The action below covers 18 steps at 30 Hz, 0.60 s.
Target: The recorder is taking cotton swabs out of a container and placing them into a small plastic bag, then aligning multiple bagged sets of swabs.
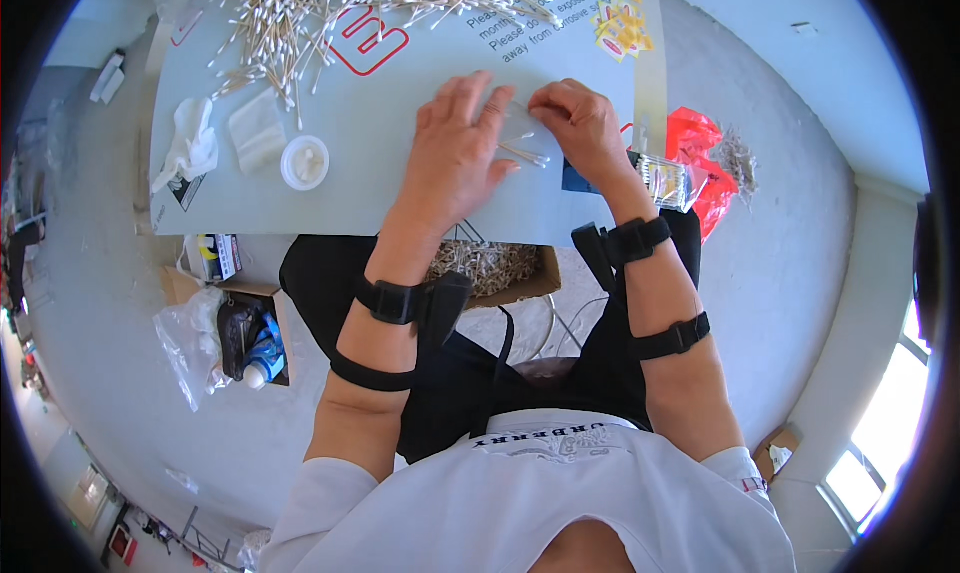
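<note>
My left hand (458, 138) lies over the grey board-topped table (370, 193), palm down, its fingers stretched out and thumb apart. To its right, my right hand (585, 128) has thumb and fingers pinched together. Whatever sits in that pinch is too small to make out. Between the hands lie a few loose cotton swabs (524, 154), nearest the left thumb. A large heap of cotton swabs (285, 38) spreads over the far left and middle of the table. Left of my left hand stands a small round white tub (305, 163) with something whitish inside.
Beside the tub lie a folded clear bag (258, 131) and a crumpled white cloth (190, 145). Yellow labels (622, 28) lie far right. A packet of swabs (664, 181) and red plastic bag (697, 138) are at the right edge. Below is a swab-filled cardboard box (490, 268).
</note>
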Each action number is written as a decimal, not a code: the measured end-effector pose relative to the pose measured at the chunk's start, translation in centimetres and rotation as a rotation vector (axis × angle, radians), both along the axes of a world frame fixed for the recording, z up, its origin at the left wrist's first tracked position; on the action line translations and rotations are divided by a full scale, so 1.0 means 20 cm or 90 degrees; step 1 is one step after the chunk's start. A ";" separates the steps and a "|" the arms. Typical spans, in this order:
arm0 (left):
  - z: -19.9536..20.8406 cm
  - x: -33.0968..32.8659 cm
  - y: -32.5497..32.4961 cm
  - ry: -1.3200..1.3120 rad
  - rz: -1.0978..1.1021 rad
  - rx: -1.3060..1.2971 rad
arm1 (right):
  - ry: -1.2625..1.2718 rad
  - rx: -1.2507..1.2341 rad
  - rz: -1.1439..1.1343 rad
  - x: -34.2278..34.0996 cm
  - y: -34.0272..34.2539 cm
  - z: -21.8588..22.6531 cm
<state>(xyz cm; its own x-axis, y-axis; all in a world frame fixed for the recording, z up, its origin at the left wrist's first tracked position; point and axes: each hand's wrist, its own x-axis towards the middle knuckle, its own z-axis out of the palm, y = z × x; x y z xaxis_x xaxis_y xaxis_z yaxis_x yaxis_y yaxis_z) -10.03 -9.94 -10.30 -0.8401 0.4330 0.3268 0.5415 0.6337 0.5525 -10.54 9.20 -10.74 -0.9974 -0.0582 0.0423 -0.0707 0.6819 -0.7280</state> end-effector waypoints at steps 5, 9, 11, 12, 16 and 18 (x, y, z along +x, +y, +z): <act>-0.07 0.04 0.06 0.093 -0.033 -0.053 | 0.031 -0.049 0.037 0.12 0.01 0.04; -0.03 0.03 0.05 -0.023 -0.027 -0.031 | 0.106 0.017 -0.006 0.20 -0.01 0.05; -0.02 0.02 0.04 -0.042 -0.032 -0.014 | 0.092 0.025 0.003 0.22 0.00 0.04; -0.02 0.03 0.03 -0.049 -0.036 -0.022 | 0.078 0.030 0.015 0.22 0.01 0.04; -0.02 0.04 0.03 -0.033 -0.040 -0.001 | 0.027 0.012 0.039 0.21 0.02 0.06; -0.02 0.02 0.02 -0.038 -0.054 0.001 | 0.007 -0.045 -0.016 0.13 0.02 0.06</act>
